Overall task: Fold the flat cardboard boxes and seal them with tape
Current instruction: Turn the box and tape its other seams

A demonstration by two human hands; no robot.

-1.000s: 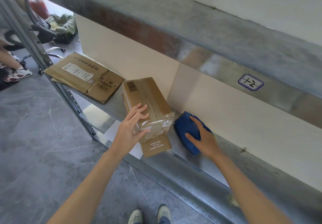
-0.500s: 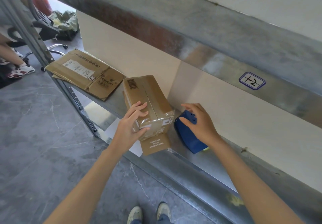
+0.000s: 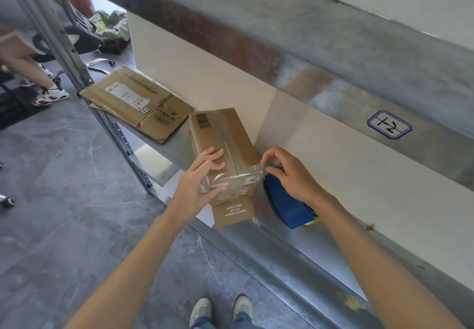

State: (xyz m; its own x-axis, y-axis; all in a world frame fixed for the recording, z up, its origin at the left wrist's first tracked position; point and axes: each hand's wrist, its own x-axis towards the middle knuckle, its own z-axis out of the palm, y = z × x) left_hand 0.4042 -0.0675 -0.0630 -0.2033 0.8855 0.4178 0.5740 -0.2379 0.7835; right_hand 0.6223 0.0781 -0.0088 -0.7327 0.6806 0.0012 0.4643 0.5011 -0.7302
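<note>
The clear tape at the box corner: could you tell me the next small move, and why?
Probably press the tape onto the box: the right hand pinches its loose end at the near corner, while the left hand steadies the box.

Bright, even daylight; soft shadows; glare on the metal shelf (image 3: 302,241); wide-angle bending at edges.

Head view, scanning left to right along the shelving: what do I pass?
First the flat cardboard boxes → folded box → blue tape dispenser → handwritten label sticker on the upper beam.
</note>
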